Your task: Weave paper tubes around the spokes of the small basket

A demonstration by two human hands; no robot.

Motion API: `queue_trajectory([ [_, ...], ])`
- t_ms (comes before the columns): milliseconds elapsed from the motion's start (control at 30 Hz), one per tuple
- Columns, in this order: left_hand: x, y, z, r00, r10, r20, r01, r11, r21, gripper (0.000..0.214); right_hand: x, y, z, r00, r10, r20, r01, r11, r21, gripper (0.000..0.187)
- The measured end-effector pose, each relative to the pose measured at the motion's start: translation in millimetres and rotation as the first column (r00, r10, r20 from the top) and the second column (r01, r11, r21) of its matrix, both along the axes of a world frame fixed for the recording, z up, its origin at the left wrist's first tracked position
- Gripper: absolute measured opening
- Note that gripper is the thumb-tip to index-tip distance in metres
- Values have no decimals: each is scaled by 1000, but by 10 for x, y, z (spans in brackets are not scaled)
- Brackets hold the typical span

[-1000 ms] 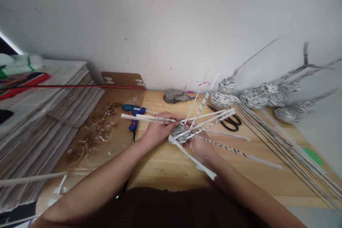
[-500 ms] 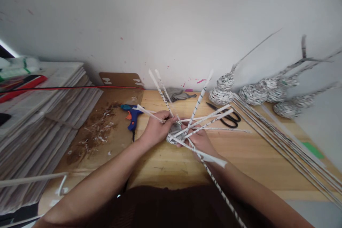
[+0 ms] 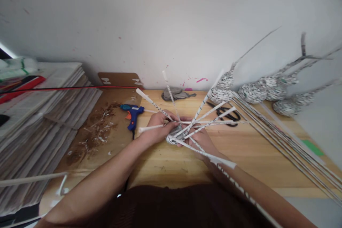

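Note:
Between my hands, above the wooden tabletop, is a small woven newspaper piece (image 3: pixel 174 137) with rolled paper strips fanning out of it on several sides. My left hand (image 3: pixel 160 127) is closed on its left side, the thumb lying over the strips at the centre. Fingers of my right hand (image 3: pixel 199 139) grip it from the right and below, partly hidden by the strips. One long paper strip (image 3: pixel 240 187) runs from the piece over my right forearm to the lower right. A wide-ended strip (image 3: pixel 221 161) lies across my right wrist.
A blue glue gun (image 3: pixel 135 114) lies left of my hands, near paper scraps (image 3: pixel 98 133). Black scissors (image 3: pixel 229 115) and long paper sticks (image 3: pixel 288 146) lie right. Woven paper gourd shapes (image 3: pixel 252 92) stand by the wall. Stacked newspapers (image 3: pixel 53 121) rise at far left; a grey glove-like cloth (image 3: pixel 177 94) lies behind.
The woven piece has turned slightly in my hands; its left strips now splay lower and wider. The long strip has swung to the right across my right forearm.

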State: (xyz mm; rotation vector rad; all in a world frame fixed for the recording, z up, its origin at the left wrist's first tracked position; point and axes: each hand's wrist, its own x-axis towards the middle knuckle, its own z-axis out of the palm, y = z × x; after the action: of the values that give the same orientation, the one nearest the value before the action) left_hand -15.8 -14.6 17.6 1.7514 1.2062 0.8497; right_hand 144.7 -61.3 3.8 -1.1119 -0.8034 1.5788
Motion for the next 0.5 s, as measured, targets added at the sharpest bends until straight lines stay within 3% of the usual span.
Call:
queue_trajectory([
  [100, 7, -2, -6, 1000, 13, -18, -13, 1000, 0, 8, 12, -4, 4, 990, 22, -136, -33, 997, -74, 39],
  [267, 3, 18, -52, 1000, -3, 27, 4, 999, -39, 9, 15, 6, -54, 989, -14, -150, -1, 995, -99, 37],
  [500, -32, 23, 27, 994, -78, -76, 85, 992, 90, 6, 11, 6, -29, 985, 35, -168, -57, 990, -126, 40],
])
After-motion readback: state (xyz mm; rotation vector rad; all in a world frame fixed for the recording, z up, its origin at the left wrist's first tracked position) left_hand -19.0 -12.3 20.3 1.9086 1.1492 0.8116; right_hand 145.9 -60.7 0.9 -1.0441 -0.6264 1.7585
